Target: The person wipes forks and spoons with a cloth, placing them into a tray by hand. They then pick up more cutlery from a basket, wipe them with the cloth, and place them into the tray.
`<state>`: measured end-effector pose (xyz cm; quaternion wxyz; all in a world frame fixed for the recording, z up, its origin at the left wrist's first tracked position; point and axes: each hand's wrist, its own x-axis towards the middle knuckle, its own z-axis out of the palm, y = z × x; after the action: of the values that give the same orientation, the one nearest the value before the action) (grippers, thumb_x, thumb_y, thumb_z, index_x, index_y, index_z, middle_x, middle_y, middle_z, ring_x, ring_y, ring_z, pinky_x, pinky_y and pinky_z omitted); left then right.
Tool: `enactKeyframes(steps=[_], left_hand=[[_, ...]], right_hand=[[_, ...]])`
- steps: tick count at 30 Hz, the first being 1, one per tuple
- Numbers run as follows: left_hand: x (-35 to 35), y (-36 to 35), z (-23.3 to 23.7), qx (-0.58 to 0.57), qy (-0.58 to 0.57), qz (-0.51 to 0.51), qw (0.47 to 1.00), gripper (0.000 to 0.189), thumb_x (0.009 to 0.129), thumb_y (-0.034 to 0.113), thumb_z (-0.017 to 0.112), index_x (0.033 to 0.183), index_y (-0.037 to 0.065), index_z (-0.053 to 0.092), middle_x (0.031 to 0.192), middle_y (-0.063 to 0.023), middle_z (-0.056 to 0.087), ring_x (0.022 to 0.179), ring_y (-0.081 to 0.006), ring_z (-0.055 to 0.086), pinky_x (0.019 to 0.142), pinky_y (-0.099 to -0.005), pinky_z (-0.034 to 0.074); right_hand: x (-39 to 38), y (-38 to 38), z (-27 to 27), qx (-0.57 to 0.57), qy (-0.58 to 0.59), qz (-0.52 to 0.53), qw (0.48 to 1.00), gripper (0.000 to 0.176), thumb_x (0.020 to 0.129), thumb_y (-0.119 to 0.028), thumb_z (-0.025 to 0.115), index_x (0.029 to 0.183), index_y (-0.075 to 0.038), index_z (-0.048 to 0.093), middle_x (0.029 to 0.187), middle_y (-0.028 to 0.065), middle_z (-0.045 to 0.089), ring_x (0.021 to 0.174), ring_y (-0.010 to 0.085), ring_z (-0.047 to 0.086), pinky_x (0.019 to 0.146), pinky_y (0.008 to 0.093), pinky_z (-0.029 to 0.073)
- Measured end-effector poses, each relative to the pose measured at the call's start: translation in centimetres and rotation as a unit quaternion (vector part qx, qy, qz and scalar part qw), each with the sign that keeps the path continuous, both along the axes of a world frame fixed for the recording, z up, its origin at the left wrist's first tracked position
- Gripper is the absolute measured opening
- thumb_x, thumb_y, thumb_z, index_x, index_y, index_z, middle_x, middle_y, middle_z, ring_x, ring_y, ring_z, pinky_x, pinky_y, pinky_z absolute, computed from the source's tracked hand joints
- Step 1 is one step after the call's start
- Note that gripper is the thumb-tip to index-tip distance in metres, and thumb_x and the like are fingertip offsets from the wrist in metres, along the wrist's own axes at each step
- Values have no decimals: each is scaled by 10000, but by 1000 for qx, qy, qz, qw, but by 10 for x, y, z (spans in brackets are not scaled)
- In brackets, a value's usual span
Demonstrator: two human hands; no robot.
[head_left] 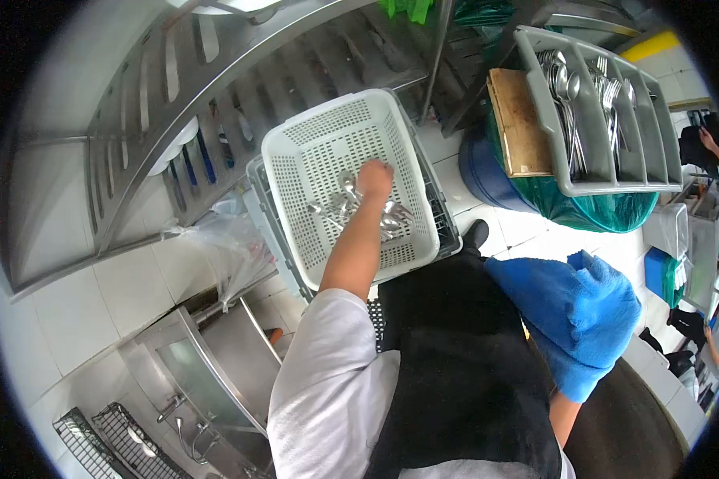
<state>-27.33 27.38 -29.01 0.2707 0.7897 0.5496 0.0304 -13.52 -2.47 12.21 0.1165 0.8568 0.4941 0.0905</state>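
Observation:
Inside a white perforated basket (295, 164), my left hand (375, 180) reaches down among loose metal cutlery (391, 219), with its fingers curled. What it may hold is too small to make out. The basket rests on a grey crate (262, 191). A blue cloth (579, 307) covers my right hand, so its fingers are hidden. At the upper right, a grey divided tray (563, 112) has spoons (567, 88) in one compartment and forks (611, 96) in another.
A wooden board (519, 124) lies beside the tray, over a blue bin (487, 172) with a green liner. A metal slatted rack (295, 72) spans the upper left. A sink with a tap (170, 408) is at the lower left. Other people (703, 148) stand at the far right.

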Motion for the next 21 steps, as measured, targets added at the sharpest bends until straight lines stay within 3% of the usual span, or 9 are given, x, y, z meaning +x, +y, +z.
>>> enactKeyframes(steps=[5, 8, 11, 12, 13, 14, 17, 19, 21], left_hand=[[0, -1, 4, -9, 12, 28, 1000, 264, 774, 290, 625, 784, 32, 678, 851, -171, 678, 840, -343, 645, 775, -439, 510], [-24, 16, 22, -59, -157, 85, 982, 276, 758, 270, 656, 869, 22, 702, 850, -173, 686, 812, -312, 655, 749, -378, 510], [-113, 58, 76, -109, -345, 152, 920, 265, 791, 204, 649, 969, 12, 692, 877, -77, 694, 796, -184, 634, 734, -321, 491], [-145, 61, 136, -75, -304, 169, 934, 275, 813, 135, 624, 1058, 17, 663, 936, -53, 685, 820, -185, 629, 746, -305, 491], [-181, 66, 169, -76, -403, 226, 884, 332, 824, 64, 584, 1151, 19, 621, 1001, -57, 678, 834, -200, 630, 766, -303, 499], [-244, 92, 152, -82, -531, 235, 810, 408, 835, 40, 560, 1243, 30, 558, 1115, -79, 647, 951, -195, 616, 825, -307, 495], [-310, 94, 156, 43, -441, 232, 866, 498, 794, 144, 650, 1255, 5, 525, 1194, -147, 589, 1010, -241, 587, 819, -325, 472], [-301, 70, 169, 299, -85, 211, 927, 462, 789, 133, 639, 1235, 53, 554, 1181, -159, 600, 1046, -286, 583, 864, -368, 467], [-284, 42, 169, 482, 292, 144, 814, 435, 783, 122, 628, 1216, 102, 583, 1169, -171, 612, 1083, -331, 579, 908, -410, 463]], right_hand=[[2, 0, 0, -11, 5, 2, 1000, 179, 809, -167, 472, 797, -115, 642, 757, 78, 610, 616, 238, 564, 552, 338, 447], [3, -1, 2, -20, 7, 6, 1000, 206, 831, -159, 441, 802, -108, 638, 746, 76, 608, 598, 233, 559, 540, 331, 444], [5, 1, 2, -40, 13, 12, 999, 234, 853, -151, 411, 807, -101, 634, 734, 75, 606, 580, 227, 554, 529, 324, 441], [7, 1, 4, -47, 14, 13, 999, 244, 860, -148, 400, 808, -98, 633, 730, 74, 605, 574, 225, 553, 525, 322, 440], [6, 3, 2, -37, 9, 15, 999, 242, 862, -152, 402, 805, -102, 632, 729, 71, 605, 572, 224, 552, 522, 322, 439], [5, 6, 0, -23, 1, 19, 1000, 241, 864, -155, 403, 802, -106, 631, 727, 68, 604, 570, 222, 552, 520, 322, 438], [4, 13, -5, 6, -18, 41, 999, 238, 869, -165, 408, 793, -117, 628, 722, 58, 603, 565, 217, 550, 513, 323, 434], [4, 18, -9, 22, -29, 49, 998, 237, 873, -172, 411, 787, -124, 626, 719, 52, 603, 562, 213, 549, 508, 324, 432], [5, 21, -11, 30, -33, 50, 998, 236, 877, -179, 414, 781, -131, 624, 716, 45, 602, 559, 210, 548, 503, 324, 430]])
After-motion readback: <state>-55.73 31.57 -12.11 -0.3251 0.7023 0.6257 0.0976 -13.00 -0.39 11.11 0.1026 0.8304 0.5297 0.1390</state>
